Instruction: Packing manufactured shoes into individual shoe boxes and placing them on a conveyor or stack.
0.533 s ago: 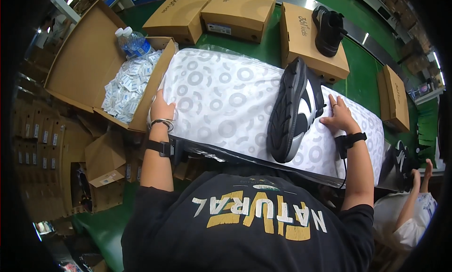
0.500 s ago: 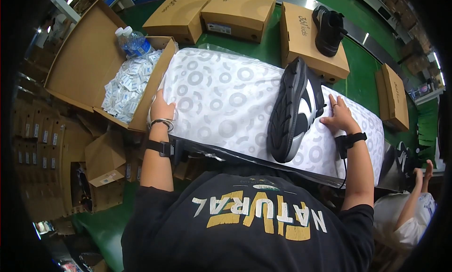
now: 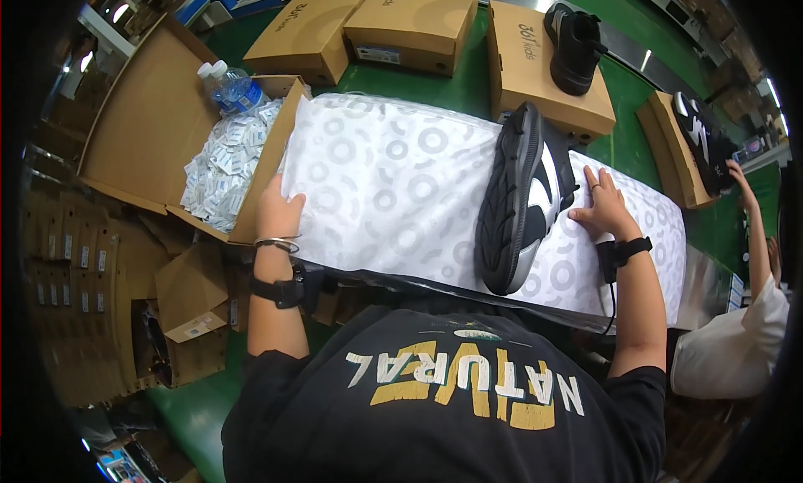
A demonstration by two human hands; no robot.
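Note:
A stack of white wrapping paper [image 3: 393,194] printed with grey rings lies in front of me. At its left edge is my left hand [image 3: 280,214], thumb against the paper and fingers closed over the edge, partly hidden. A black and white sports shoe [image 3: 510,203] lies on its side across the paper, its dark sole toward the left. Just right of the shoe, my right hand [image 3: 606,205] rests flat on the paper with its fingers spread.
An open carton [image 3: 138,123] at the left holds small white sachets [image 3: 230,161] and two water bottles [image 3: 234,90]. Closed shoeboxes [image 3: 410,23] stand behind the paper; another box [image 3: 548,81] bears a black shoe [image 3: 575,52]. At the right, a co-worker's hand [image 3: 740,178] touches another shoe [image 3: 703,140].
My left hand has shifted slightly left and down along the paper's edge. My right hand stays put. The co-worker has brought a shoe onto the box at the right.

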